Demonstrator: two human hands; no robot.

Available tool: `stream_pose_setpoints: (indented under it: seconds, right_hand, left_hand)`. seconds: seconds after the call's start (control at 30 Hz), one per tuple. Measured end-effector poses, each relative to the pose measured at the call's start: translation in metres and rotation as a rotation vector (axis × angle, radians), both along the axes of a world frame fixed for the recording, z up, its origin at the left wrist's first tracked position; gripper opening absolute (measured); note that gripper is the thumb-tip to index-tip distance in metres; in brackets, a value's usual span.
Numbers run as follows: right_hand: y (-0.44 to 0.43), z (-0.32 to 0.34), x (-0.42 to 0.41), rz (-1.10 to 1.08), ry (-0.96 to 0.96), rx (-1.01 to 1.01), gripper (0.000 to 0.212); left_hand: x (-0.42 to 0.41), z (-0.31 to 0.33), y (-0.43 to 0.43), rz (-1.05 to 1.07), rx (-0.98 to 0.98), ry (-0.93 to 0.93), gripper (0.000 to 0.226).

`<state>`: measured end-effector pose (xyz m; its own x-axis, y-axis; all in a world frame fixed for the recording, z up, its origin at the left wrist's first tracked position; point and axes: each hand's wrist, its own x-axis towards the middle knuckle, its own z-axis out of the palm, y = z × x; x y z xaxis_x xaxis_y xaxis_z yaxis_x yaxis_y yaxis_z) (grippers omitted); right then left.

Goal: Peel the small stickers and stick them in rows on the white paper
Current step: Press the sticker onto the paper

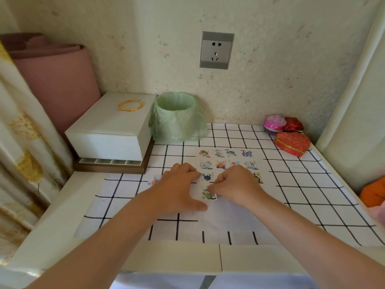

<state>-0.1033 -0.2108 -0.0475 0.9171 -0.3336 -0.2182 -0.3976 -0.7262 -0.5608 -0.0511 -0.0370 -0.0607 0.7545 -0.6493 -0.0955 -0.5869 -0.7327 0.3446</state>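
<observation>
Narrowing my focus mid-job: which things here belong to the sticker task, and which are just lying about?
Job: white paper, stuck stickers, green sticker at the right hand, loose sticker beside the left hand.
Lying about: white box, gold bracelet, green-lined bin, heart-shaped box.

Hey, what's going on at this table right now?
A person is sticking small stickers onto a white paper on the checked tablecloth. The right hand pinches a green sticker at the start of a fourth row, below three rows already down. The left hand rests on the paper's left edge.
</observation>
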Motion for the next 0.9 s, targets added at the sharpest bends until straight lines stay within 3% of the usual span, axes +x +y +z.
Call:
stream_pose_setpoints:
  seconds: [0.07, 0.17, 0.27, 0.43, 0.57, 0.67, 0.73, 0.9]
  right_hand:
    - [0.001, 0.0, 0.001, 0.018, 0.004, -0.046, 0.015]
    - [0.002, 0.002, 0.002, 0.048, 0.009, -0.117, 0.011]
    - [0.004, 0.007, 0.0, 0.052, 0.009, -0.24, 0.022]
    - [-0.005, 0.008, -0.006, 0.023, -0.037, -0.34, 0.042]
    - [-0.011, -0.005, -0.019, 0.109, -0.152, -0.33, 0.032]
    - [-0.014, -0.02, -0.03, 0.356, -0.438, -0.56, 0.017]
    - [-0.015, -0.026, -0.038, 0.527, -0.535, -0.688, 0.027]
    - [-0.021, -0.034, -0.057, 0.653, -0.34, -0.686, 0.052]
  left_hand:
    - [-0.002, 0.001, 0.001, -0.002, -0.022, -0.016, 0.091]
    - [-0.006, 0.002, 0.002, -0.052, -0.152, -0.049, 0.065]
    - [-0.01, -0.003, 0.004, -0.154, -0.202, -0.044, 0.037]
    - [-0.018, -0.007, 0.009, -0.183, -0.158, -0.073, 0.024]
    - [-0.024, -0.004, 0.01, -0.222, -0.063, -0.101, 0.032]
    - [-0.028, -0.003, 0.01, -0.256, 0.0, -0.13, 0.065]
    - [-0.029, -0.005, 0.011, -0.256, 0.025, -0.148, 0.076]
    - [-0.031, -0.009, 0.012, -0.27, 0.153, -0.219, 0.088]
